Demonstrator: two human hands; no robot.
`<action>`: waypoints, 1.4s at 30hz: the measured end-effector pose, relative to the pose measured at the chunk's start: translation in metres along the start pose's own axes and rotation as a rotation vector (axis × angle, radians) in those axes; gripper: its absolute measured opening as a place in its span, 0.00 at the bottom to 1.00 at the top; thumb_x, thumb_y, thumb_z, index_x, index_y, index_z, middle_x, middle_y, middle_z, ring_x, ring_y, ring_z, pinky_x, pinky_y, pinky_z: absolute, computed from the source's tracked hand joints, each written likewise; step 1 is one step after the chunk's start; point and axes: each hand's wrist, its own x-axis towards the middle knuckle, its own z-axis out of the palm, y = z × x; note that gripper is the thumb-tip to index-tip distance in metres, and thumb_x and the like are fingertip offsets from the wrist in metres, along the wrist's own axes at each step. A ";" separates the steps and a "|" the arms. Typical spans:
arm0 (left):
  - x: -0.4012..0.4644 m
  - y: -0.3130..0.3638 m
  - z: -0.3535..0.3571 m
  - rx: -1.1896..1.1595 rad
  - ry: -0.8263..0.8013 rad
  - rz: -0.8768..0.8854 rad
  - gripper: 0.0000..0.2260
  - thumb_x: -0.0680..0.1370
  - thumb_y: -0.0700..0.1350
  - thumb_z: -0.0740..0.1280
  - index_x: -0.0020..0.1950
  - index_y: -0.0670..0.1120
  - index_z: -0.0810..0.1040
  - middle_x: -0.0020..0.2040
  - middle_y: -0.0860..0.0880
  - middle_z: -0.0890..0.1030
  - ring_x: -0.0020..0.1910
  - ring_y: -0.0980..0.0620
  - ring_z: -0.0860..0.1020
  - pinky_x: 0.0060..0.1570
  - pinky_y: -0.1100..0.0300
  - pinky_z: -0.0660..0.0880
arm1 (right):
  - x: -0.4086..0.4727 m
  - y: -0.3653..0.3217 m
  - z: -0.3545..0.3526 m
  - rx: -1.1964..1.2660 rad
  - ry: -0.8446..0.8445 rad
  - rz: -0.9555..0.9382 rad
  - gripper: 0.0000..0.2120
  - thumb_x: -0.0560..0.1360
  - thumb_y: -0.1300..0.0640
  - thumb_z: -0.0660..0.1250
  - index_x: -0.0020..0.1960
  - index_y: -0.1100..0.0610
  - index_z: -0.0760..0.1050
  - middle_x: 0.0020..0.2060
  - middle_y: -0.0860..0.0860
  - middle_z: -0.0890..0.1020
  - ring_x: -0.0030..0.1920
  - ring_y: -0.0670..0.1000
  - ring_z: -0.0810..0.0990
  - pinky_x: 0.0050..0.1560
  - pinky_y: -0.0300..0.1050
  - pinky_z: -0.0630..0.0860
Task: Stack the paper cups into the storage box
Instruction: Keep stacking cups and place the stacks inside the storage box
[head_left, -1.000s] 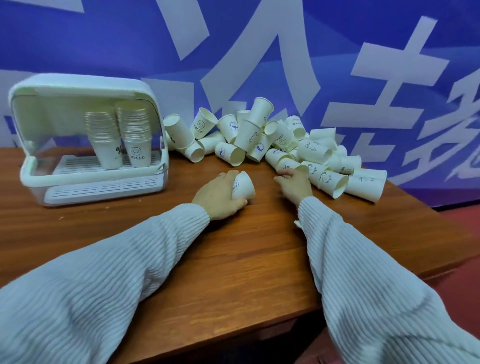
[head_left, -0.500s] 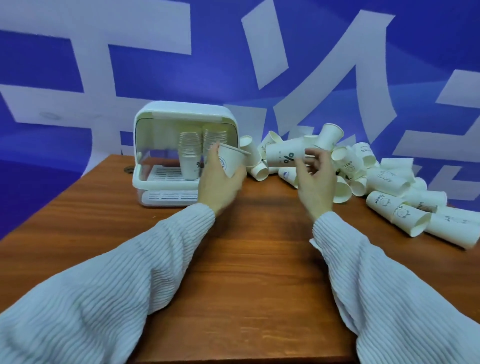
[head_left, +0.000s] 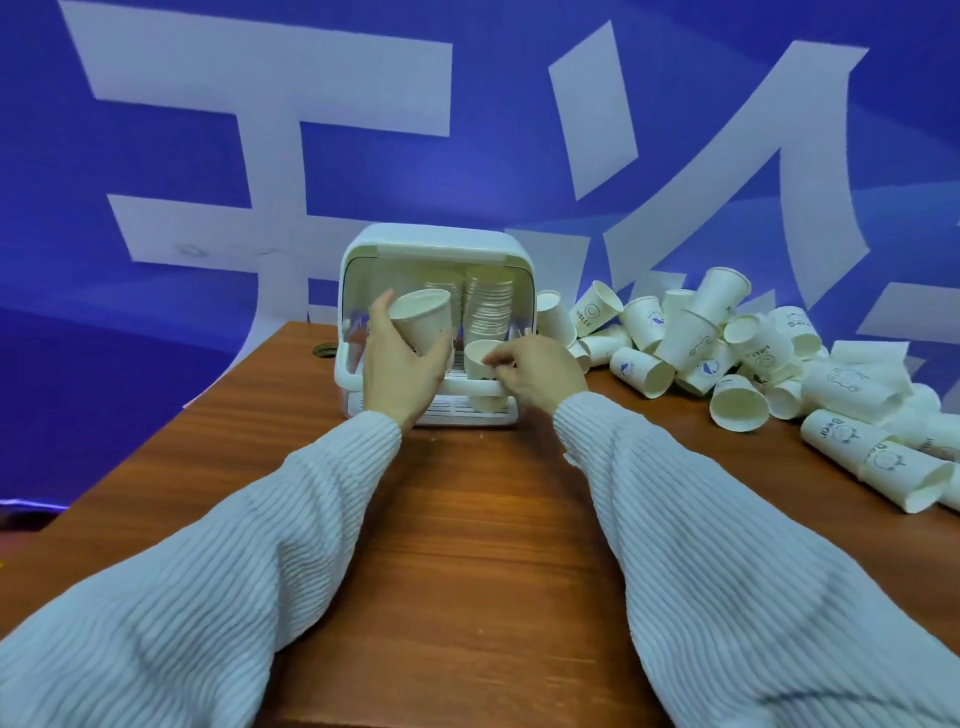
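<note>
Wooden table (head_left: 467, 519), blue banner behind. Storage box (head_left: 358, 291): open, two cup stacks (head_left: 488, 306) inside. Left hand (head_left: 400, 364) grips one cup (head_left: 423, 322) at the opening; right hand (head_left: 535, 371) pinches another cup (head_left: 480, 358). Loose cup pile (head_left: 727, 353) remains right, unstacked; task looks roughly part done.

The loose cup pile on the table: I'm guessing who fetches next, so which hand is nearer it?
Right. The right hand, pinching a cup, sits just left of the cup pile; the left hand is farther left, before the storage box.
</note>
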 end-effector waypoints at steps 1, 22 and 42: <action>0.002 -0.001 0.000 0.022 -0.009 0.000 0.35 0.75 0.49 0.75 0.78 0.51 0.61 0.69 0.46 0.73 0.66 0.47 0.73 0.63 0.55 0.72 | -0.001 -0.001 0.001 -0.007 -0.002 0.008 0.17 0.78 0.47 0.61 0.61 0.41 0.83 0.58 0.48 0.86 0.61 0.56 0.81 0.62 0.55 0.78; 0.025 -0.005 0.076 0.912 -0.533 0.220 0.34 0.78 0.69 0.48 0.72 0.48 0.72 0.74 0.44 0.70 0.73 0.42 0.65 0.68 0.42 0.63 | -0.063 0.085 -0.014 0.314 0.201 0.254 0.13 0.81 0.48 0.64 0.63 0.47 0.79 0.51 0.39 0.81 0.53 0.42 0.79 0.55 0.44 0.76; 0.004 -0.020 0.087 0.415 -0.298 0.365 0.30 0.75 0.61 0.60 0.74 0.49 0.72 0.71 0.49 0.72 0.72 0.47 0.65 0.73 0.50 0.64 | 0.085 0.093 0.018 0.105 0.136 0.207 0.34 0.79 0.54 0.66 0.81 0.47 0.57 0.81 0.57 0.59 0.79 0.62 0.62 0.76 0.58 0.65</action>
